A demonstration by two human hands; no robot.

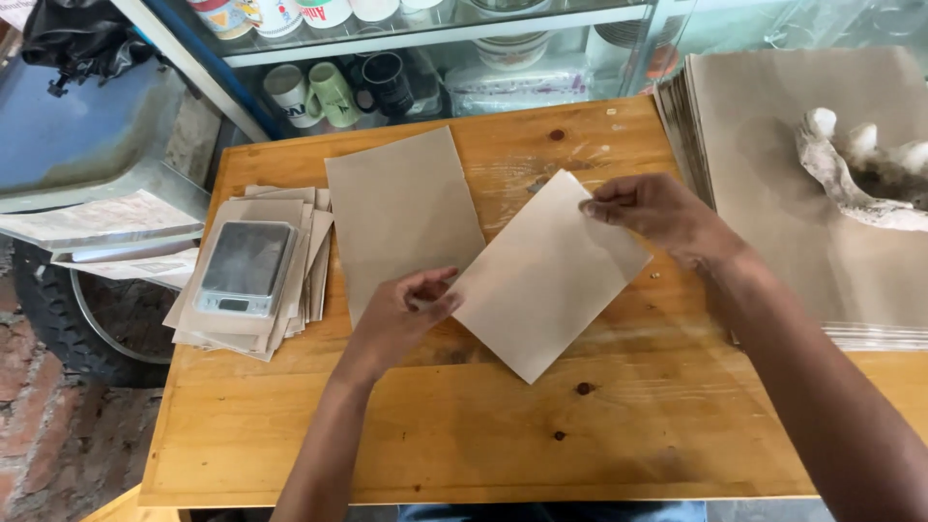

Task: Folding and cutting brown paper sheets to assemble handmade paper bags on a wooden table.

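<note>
Tan paper sheet tilted on the wooden tabletop, left hand pinching its left corner, right hand pinching its top corner, second sheet just beside, partly under it

On the pale wooden worktop, a flat grey digital scale sits on a stack of brown paper envelopes at the left. A tall pile of brown paper sheets lies at the right, a white knobbly stone on it. Two loose brown sheets lie between, one behind the other.
</note>
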